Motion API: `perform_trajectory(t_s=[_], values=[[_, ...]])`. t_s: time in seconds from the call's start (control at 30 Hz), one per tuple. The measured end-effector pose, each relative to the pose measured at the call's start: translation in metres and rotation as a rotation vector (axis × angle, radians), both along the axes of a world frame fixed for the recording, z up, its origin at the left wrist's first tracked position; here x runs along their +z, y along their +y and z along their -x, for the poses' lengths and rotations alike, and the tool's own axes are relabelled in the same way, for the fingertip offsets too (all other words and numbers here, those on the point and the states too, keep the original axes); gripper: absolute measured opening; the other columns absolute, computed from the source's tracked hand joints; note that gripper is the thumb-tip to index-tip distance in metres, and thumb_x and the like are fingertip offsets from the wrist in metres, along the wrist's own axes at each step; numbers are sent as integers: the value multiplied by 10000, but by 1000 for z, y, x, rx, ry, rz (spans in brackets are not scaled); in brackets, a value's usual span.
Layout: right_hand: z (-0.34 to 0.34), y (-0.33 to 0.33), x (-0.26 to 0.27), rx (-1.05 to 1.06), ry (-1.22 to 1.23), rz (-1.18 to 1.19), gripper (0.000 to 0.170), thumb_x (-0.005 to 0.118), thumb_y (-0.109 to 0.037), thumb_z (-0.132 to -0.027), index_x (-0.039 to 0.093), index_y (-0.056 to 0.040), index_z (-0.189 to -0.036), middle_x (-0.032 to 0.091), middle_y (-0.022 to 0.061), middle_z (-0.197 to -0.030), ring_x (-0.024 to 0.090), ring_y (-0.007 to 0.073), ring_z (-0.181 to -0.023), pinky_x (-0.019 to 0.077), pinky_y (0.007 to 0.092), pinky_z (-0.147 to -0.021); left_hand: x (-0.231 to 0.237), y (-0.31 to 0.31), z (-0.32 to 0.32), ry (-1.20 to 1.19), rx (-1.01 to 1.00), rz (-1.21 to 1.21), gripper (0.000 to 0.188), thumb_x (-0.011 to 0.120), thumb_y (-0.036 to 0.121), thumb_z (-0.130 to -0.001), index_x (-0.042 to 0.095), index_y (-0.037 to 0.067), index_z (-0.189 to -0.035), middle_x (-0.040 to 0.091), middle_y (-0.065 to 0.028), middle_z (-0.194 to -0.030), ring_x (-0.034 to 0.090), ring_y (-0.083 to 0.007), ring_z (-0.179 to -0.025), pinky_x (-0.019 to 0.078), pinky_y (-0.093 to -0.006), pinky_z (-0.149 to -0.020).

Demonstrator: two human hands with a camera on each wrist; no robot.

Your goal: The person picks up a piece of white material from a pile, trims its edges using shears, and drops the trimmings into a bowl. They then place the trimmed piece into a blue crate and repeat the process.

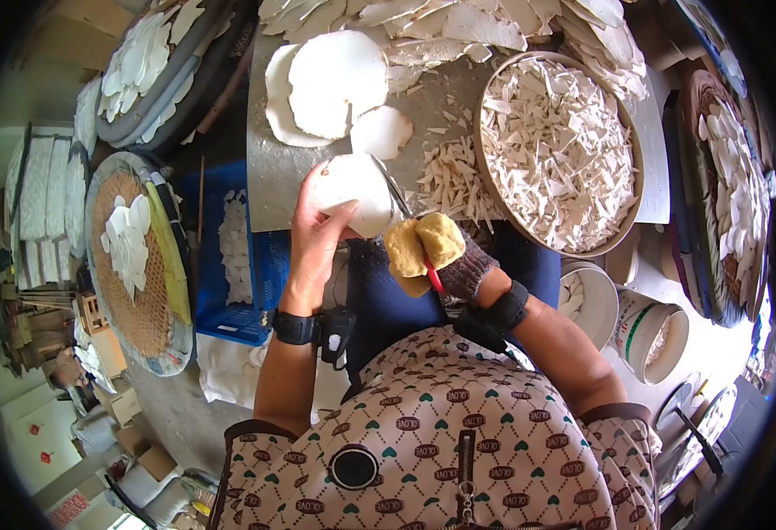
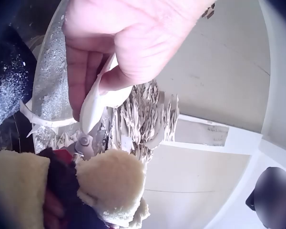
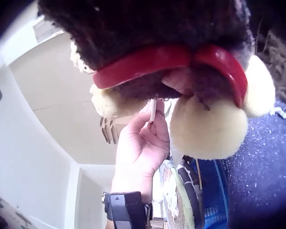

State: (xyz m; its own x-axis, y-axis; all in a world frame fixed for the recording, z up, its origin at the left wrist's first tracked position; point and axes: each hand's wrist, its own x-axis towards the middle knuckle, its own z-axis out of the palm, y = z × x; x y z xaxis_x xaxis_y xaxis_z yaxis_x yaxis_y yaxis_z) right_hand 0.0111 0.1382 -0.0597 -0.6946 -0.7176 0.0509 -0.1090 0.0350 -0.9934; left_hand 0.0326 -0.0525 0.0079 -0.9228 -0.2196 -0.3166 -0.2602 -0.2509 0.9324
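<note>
My bare left hand (image 1: 315,231) pinches a thin, rounded white slice (image 1: 359,190), thumb on one face and fingers behind. Across from it, my right hand (image 1: 474,269) wears a dark knit glove with yellow foam pads (image 1: 441,240) around the fingers. It grips scissors with red handles (image 3: 143,64); their metal pivot (image 2: 84,141) shows in the left wrist view, and the blades lie right at the slice's edge. A narrow curved white strip (image 2: 52,122) hangs beside the blades. Larger white slices (image 1: 339,79) and a smaller one (image 1: 382,132) lie just beyond the left hand.
On the grey table (image 1: 263,194), a round tray (image 1: 490,181) holds white scraps, with more scraps (image 1: 454,177) beside it. Stacked slices (image 1: 459,26) line the far edge. A blue crate (image 1: 269,283) and woven tray (image 1: 145,309) stand left, white buckets (image 1: 631,344) right.
</note>
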Motion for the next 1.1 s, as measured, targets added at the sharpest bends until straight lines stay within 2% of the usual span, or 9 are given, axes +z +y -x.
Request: perform_trajectory(t_s=[0.27,0.37,0.43,0.53,0.63,0.83,0.87,0.97,1.1], values=[[0,-1,2,-146,401,19,202,614,-174,-764,606,-59,-931,629,100,-841,605,264,-806,484,354,-699,6,-2,7,6,-104,0,636,595,51,-827,273,86,-1373,559,-88,-1122,591,-138,-958,552,-246,-678],[3,4,2,-14,-457,287,230,628,-152,-754,605,-63,-966,633,97,-881,603,264,-837,484,334,-726,4,-7,8,26,-130,29,639,609,51,-828,277,80,-1373,589,-99,-1087,595,-130,-940,523,-247,-728],[2,8,-6,44,-235,143,276,647,-166,-743,600,-65,-996,633,99,-911,600,265,-849,482,319,-744,-2,-6,7,67,-29,20,619,615,40,-827,300,68,-1359,601,-120,-1081,597,-134,-933,505,-260,-769],[-1,9,4,34,-342,107,319,676,-185,-718,604,-73,-1008,633,103,-935,598,267,-866,480,312,-763,-16,7,4,151,259,-33,529,618,12,-824,379,31,-1296,612,-170,-1074,597,-160,-936,491,-297,-817],[-2,12,13,-2,-112,42,331,692,-198,-709,609,-76,-1006,635,102,-954,602,248,-887,480,312,-782,-27,14,3,172,384,-58,521,620,10,-819,385,22,-1284,624,-155,-1043,599,-159,-932,492,-293,-809],[4,20,-1,101,-270,95,361,701,-198,-716,593,-79,-1040,634,103,-979,604,241,-918,483,317,-804,-16,-2,6,-43,83,-36,443,618,0,-808,481,-2,-1229,618,-121,-1035,595,-156,-935,508,-289,-778],[1,20,0,96,-492,62,392,728,-194,-683,593,-78,-1033,634,101,-968,603,250,-916,484,319,-806,-19,-5,6,-24,84,-55,410,615,-1,-808,516,3,-1206,608,-112,-1051,597,-153,-923,517,-287,-780],[-1,18,0,62,-372,55,409,741,-209,-668,594,-80,-1027,634,96,-959,602,249,-913,485,321,-803,-26,3,7,109,249,-38,411,608,-4,-808,513,8,-1207,605,-112,-1057,602,-150,-909,521,-287,-791],[-6,16,-2,32,-282,45,418,758,-226,-644,602,-92,-1008,634,97,-940,604,257,-877,490,330,-769,-21,4,8,68,218,-60,386,604,-12,-802,531,-3,-1181,603,-110,-1063,604,-157,-919,523,-290,-796]])
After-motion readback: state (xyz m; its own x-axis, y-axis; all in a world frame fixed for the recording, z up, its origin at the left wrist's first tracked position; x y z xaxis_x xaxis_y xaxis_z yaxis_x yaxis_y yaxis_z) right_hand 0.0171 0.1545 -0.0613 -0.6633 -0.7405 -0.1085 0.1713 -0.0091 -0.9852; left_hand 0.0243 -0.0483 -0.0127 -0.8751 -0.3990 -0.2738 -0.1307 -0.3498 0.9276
